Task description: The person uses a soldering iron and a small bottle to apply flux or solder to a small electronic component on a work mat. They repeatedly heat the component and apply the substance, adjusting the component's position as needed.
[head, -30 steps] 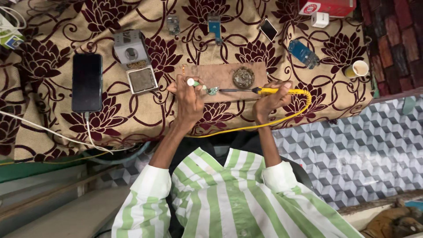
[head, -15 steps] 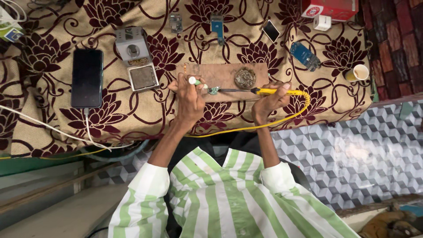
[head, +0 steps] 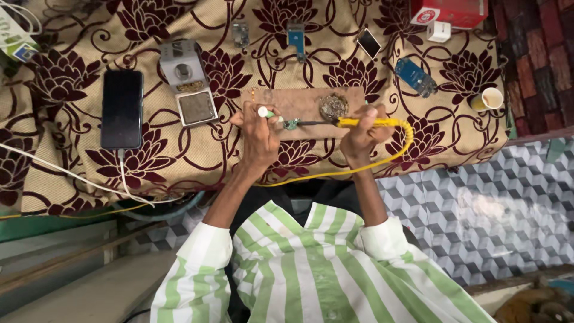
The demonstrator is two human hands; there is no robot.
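My right hand (head: 362,128) grips a yellow-handled soldering iron (head: 365,122), its dark tip reaching left to a small green circuit board (head: 291,124). My left hand (head: 258,133) is closed on a thin green-and-white tool (head: 267,113) whose end lies by the same board. The board rests on a brown wooden slab (head: 299,101) on the flowered cloth. A round tin with brassy wool (head: 333,107) sits on the slab just above the iron. The iron's yellow cord (head: 394,154) loops right and back under my arms.
A black phone (head: 122,108) with a white cable lies at the left. An open grey case (head: 190,90) stands beside it. Small boards (head: 295,34) and a blue module (head: 414,75) line the far edge. A paper cup (head: 487,98) sits at the right, a red box (head: 448,11) behind it.
Both hands hold nearly still over the small board. The view has shifted slightly; the iron tip stays at the board.
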